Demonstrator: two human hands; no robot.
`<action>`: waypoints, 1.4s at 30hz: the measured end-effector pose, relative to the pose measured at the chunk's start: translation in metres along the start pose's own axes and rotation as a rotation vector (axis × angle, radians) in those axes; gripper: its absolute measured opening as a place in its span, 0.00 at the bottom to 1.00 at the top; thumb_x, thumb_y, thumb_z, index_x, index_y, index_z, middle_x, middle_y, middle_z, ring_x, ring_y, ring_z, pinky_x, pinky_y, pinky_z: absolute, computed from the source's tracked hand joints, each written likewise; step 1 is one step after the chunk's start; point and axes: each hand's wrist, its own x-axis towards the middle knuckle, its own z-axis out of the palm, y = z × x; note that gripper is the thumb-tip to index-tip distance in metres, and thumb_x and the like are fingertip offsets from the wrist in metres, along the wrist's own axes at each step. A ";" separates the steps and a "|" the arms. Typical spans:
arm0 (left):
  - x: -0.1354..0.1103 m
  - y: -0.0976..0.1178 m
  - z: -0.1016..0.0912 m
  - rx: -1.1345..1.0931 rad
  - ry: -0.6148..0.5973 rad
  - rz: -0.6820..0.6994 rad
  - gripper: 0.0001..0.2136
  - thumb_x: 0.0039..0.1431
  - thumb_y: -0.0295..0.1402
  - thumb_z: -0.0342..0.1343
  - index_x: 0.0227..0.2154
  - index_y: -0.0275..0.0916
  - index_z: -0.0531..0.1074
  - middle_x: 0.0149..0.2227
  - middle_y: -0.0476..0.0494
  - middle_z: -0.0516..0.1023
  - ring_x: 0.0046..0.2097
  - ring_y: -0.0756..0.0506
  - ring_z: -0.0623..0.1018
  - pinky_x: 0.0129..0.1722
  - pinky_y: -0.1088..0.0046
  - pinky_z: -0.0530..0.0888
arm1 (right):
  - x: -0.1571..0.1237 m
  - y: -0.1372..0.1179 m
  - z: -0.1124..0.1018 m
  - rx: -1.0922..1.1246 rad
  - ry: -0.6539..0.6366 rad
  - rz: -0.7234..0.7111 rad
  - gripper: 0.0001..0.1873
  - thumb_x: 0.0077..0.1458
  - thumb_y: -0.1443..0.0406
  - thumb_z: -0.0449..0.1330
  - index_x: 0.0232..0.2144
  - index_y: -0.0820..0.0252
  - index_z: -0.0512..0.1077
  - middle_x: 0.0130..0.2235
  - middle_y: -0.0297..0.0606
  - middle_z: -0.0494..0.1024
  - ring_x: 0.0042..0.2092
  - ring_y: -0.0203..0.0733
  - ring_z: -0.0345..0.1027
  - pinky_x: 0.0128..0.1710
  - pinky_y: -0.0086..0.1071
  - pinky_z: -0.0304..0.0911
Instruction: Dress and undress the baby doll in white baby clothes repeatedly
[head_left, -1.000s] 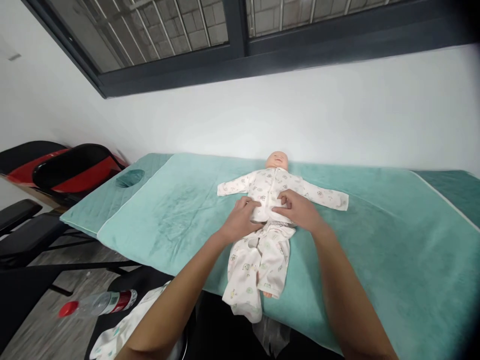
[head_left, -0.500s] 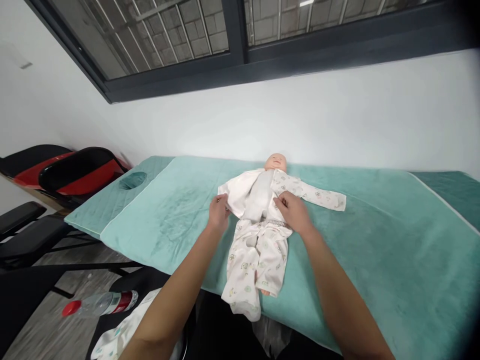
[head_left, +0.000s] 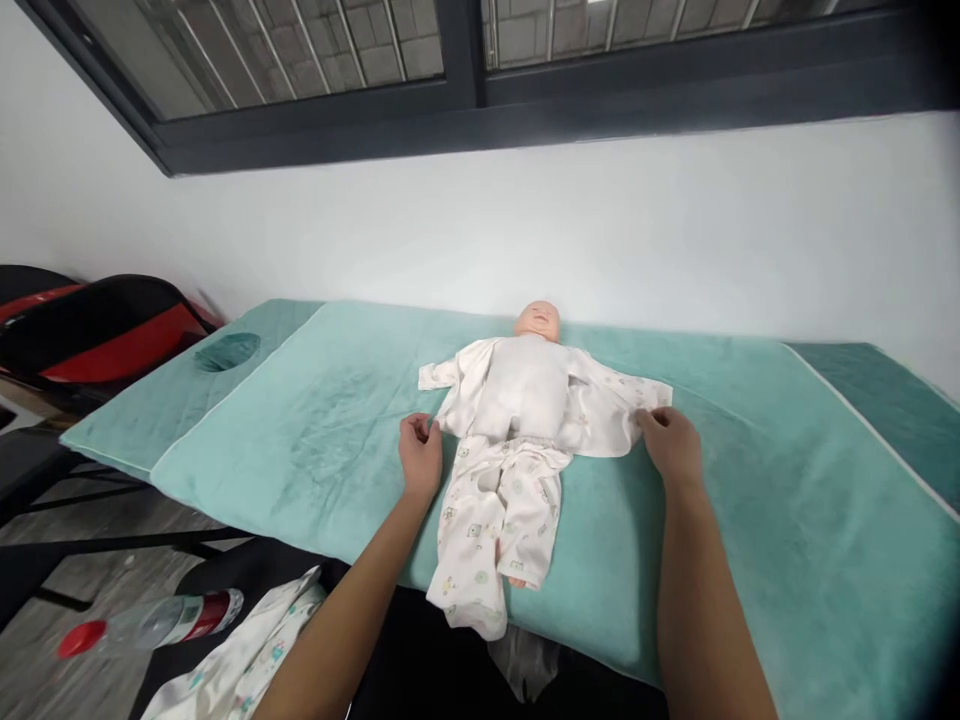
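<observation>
A baby doll [head_left: 537,320] lies on its back on a teal towel [head_left: 315,410] that covers a massage table. Its patterned white jacket [head_left: 600,415] is spread open on both sides, baring the white cloth torso [head_left: 525,390]. Patterned trousers [head_left: 495,525] still cover the legs, which hang over the near edge. My left hand [head_left: 420,455] is closed, pinching the jacket's left flap by the doll's hip. My right hand [head_left: 671,442] is closed on the right flap, pulled out to the side.
A face hole [head_left: 227,351] sits in the table's left end. Red and black chairs [head_left: 97,335] stand at the left. On a dark seat below lie a bottle with a red cap [head_left: 150,622] and a patterned garment [head_left: 240,665]. A white wall runs behind.
The jacket was shut over the chest one second ago. My hands have moved apart, each drawing a flap sideways, so the torso now shows. The view has shifted a little.
</observation>
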 end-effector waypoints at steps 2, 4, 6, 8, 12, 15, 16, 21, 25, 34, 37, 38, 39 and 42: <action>0.000 -0.002 -0.001 0.002 -0.010 0.022 0.06 0.57 0.34 0.56 0.37 0.41 0.69 0.28 0.53 0.63 0.30 0.49 0.65 0.34 0.73 0.65 | -0.003 0.009 -0.004 -0.223 0.062 0.030 0.14 0.52 0.53 0.57 0.25 0.56 0.70 0.27 0.41 0.74 0.30 0.46 0.63 0.31 0.37 0.55; -0.002 -0.002 -0.002 0.010 -0.090 0.045 0.05 0.59 0.35 0.55 0.35 0.41 0.70 0.28 0.52 0.66 0.31 0.48 0.67 0.34 0.73 0.65 | -0.007 0.008 0.000 -0.278 0.174 -0.038 0.15 0.55 0.53 0.55 0.29 0.56 0.71 0.31 0.43 0.75 0.33 0.48 0.66 0.34 0.39 0.58; -0.003 0.000 -0.002 0.021 -0.208 0.071 0.06 0.60 0.36 0.54 0.33 0.41 0.72 0.29 0.50 0.71 0.32 0.48 0.69 0.34 0.72 0.66 | -0.011 0.002 0.010 -0.252 0.287 -0.231 0.14 0.57 0.54 0.53 0.34 0.58 0.71 0.36 0.46 0.75 0.39 0.51 0.67 0.40 0.41 0.61; -0.003 0.002 -0.002 0.019 -0.348 0.107 0.06 0.60 0.36 0.54 0.33 0.41 0.74 0.32 0.48 0.74 0.33 0.47 0.71 0.36 0.72 0.66 | -0.014 -0.005 0.024 -0.219 0.311 -0.445 0.15 0.59 0.56 0.52 0.40 0.59 0.71 0.42 0.48 0.75 0.47 0.52 0.67 0.47 0.43 0.61; 0.000 0.008 -0.003 -0.042 -0.608 0.129 0.07 0.58 0.35 0.55 0.30 0.40 0.76 0.33 0.47 0.77 0.36 0.45 0.73 0.39 0.71 0.67 | -0.008 -0.016 0.047 -0.256 0.192 -0.608 0.17 0.61 0.56 0.53 0.49 0.58 0.69 0.51 0.48 0.73 0.53 0.52 0.63 0.53 0.44 0.58; 0.003 0.010 -0.006 -0.112 -0.707 0.052 0.07 0.57 0.35 0.56 0.28 0.40 0.75 0.31 0.47 0.76 0.36 0.45 0.73 0.39 0.71 0.67 | 0.006 -0.021 0.056 -0.324 0.170 -0.562 0.17 0.62 0.56 0.53 0.49 0.57 0.71 0.49 0.46 0.74 0.51 0.51 0.65 0.50 0.42 0.59; 0.004 0.011 -0.007 -0.143 -0.730 0.018 0.07 0.57 0.36 0.57 0.29 0.39 0.75 0.31 0.47 0.76 0.36 0.45 0.72 0.39 0.71 0.67 | 0.010 -0.022 0.057 -0.348 0.172 -0.543 0.17 0.62 0.56 0.53 0.48 0.56 0.72 0.48 0.46 0.74 0.50 0.51 0.65 0.48 0.41 0.59; 0.006 0.013 -0.013 -0.338 -0.801 -0.068 0.09 0.55 0.39 0.60 0.29 0.38 0.73 0.37 0.45 0.74 0.40 0.45 0.72 0.42 0.71 0.66 | 0.023 -0.021 0.056 -0.367 0.241 -0.436 0.16 0.61 0.61 0.52 0.47 0.56 0.74 0.46 0.45 0.73 0.46 0.49 0.66 0.43 0.39 0.59; 0.005 0.011 -0.013 -0.462 -0.827 -0.096 0.12 0.55 0.41 0.61 0.26 0.37 0.71 0.36 0.45 0.72 0.40 0.46 0.70 0.42 0.71 0.65 | 0.024 -0.013 0.048 -0.302 0.300 -0.365 0.16 0.60 0.59 0.54 0.45 0.60 0.73 0.46 0.48 0.74 0.47 0.50 0.65 0.46 0.41 0.59; 0.004 -0.006 -0.011 -0.388 -0.772 -0.230 0.14 0.54 0.45 0.63 0.28 0.37 0.74 0.27 0.50 0.70 0.31 0.50 0.66 0.33 0.74 0.61 | 0.026 -0.009 0.033 0.039 0.061 -0.120 0.14 0.50 0.53 0.62 0.30 0.57 0.70 0.30 0.35 0.74 0.32 0.42 0.66 0.33 0.33 0.58; 0.005 -0.007 -0.011 -0.342 -0.771 -0.242 0.14 0.53 0.44 0.64 0.33 0.37 0.77 0.30 0.49 0.73 0.32 0.49 0.68 0.34 0.75 0.62 | 0.038 -0.005 0.027 0.120 0.245 -0.144 0.11 0.49 0.57 0.61 0.31 0.57 0.69 0.28 0.33 0.71 0.31 0.41 0.64 0.34 0.34 0.60; 0.005 -0.007 -0.011 -0.341 -0.783 -0.244 0.13 0.53 0.44 0.64 0.33 0.37 0.77 0.30 0.49 0.73 0.33 0.49 0.68 0.35 0.74 0.63 | 0.042 -0.003 0.025 0.084 0.335 -0.154 0.09 0.50 0.59 0.60 0.32 0.57 0.69 0.28 0.33 0.70 0.31 0.42 0.64 0.36 0.35 0.60; 0.005 -0.006 -0.012 -0.341 -0.798 -0.245 0.13 0.53 0.43 0.65 0.33 0.37 0.77 0.30 0.49 0.72 0.33 0.49 0.68 0.35 0.74 0.63 | 0.044 -0.003 0.024 0.032 0.407 -0.181 0.07 0.50 0.61 0.58 0.32 0.57 0.68 0.29 0.34 0.70 0.33 0.43 0.64 0.38 0.37 0.61; 0.009 -0.003 -0.015 -0.357 -0.904 -0.226 0.12 0.52 0.40 0.66 0.32 0.36 0.77 0.30 0.48 0.71 0.34 0.49 0.68 0.36 0.74 0.63 | 0.034 -0.009 0.027 -0.070 0.440 -0.372 0.04 0.52 0.64 0.56 0.32 0.57 0.69 0.34 0.40 0.71 0.40 0.47 0.65 0.45 0.41 0.60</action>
